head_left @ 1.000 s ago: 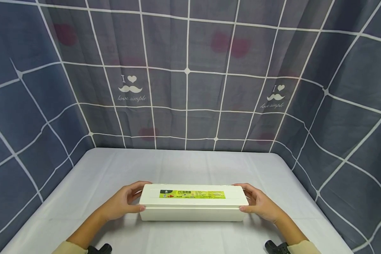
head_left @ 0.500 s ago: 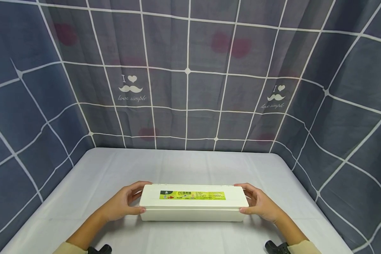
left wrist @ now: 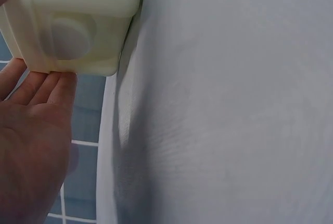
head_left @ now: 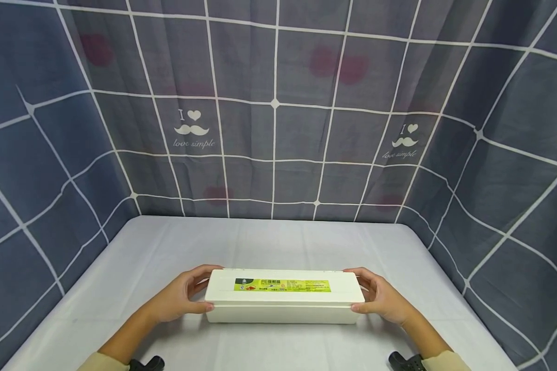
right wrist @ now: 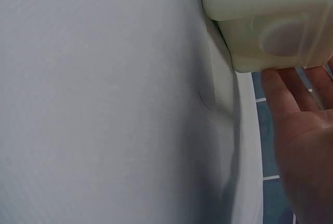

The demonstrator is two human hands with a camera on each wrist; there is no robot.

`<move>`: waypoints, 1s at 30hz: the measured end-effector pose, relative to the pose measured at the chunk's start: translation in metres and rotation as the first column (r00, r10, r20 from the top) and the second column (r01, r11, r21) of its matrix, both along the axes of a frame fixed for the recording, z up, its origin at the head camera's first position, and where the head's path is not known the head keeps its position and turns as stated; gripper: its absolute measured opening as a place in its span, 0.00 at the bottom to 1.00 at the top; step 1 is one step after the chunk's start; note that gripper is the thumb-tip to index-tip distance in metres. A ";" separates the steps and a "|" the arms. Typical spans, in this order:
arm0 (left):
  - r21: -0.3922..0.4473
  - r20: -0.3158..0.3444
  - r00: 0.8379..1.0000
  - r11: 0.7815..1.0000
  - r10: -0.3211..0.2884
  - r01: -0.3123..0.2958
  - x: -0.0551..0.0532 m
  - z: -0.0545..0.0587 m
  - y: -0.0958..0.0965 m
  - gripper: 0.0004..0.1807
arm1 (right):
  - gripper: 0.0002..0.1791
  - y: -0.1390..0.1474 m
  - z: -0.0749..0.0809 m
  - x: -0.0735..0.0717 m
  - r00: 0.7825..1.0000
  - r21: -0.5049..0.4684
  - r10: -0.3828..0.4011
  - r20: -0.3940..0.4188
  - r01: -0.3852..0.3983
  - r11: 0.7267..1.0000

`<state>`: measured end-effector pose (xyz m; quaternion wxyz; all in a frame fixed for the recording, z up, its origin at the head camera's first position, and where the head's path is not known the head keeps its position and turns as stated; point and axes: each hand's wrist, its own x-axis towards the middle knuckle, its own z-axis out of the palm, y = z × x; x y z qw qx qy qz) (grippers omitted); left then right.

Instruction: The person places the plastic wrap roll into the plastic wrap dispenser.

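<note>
A long white cling film box (head_left: 283, 314) with a green and yellow label (head_left: 282, 285) on its lid lies on the white cloth in the head view. My left hand (head_left: 178, 296) holds its left end, thumb at the front edge and fingers round the back. At the right end, my right hand (head_left: 382, 299) grips it the same way. The left wrist view shows the box's end (left wrist: 73, 31) with fingers (left wrist: 62, 88) against the far side. In the right wrist view, the other end of the box (right wrist: 270, 36) has fingers touching it too. The lid looks down; the inside is hidden.
White cloth (head_left: 278, 242) covers the table and stretches behind and beside the box. Dark grey-blue curtains (head_left: 241, 129) with white grid lines enclose the back and both sides. A black wrist device (head_left: 148, 364) shows at each cuff.
The lid's front edge and both thumbs sit slightly lower than one second ago. Over the last half second, hands and box look still.
</note>
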<state>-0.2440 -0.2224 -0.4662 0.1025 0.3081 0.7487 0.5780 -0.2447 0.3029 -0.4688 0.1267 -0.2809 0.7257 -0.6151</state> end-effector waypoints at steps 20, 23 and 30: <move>0.021 0.002 1.000 0.999 -0.025 0.024 -0.001 0.000 0.000 0.39 | 0.41 0.001 0.000 -0.003 1.000 -0.023 0.014 0.002 -0.014 1.000; 0.025 0.008 1.000 0.999 -0.025 0.025 -0.002 -0.001 0.000 0.40 | 0.41 0.000 0.001 -0.002 1.000 -0.026 0.013 0.003 -0.013 1.000; 0.035 0.031 0.999 0.999 -0.039 0.038 -0.002 -0.004 -0.002 0.40 | 0.41 -0.001 -0.001 0.002 1.000 -0.017 0.005 0.004 -0.005 1.000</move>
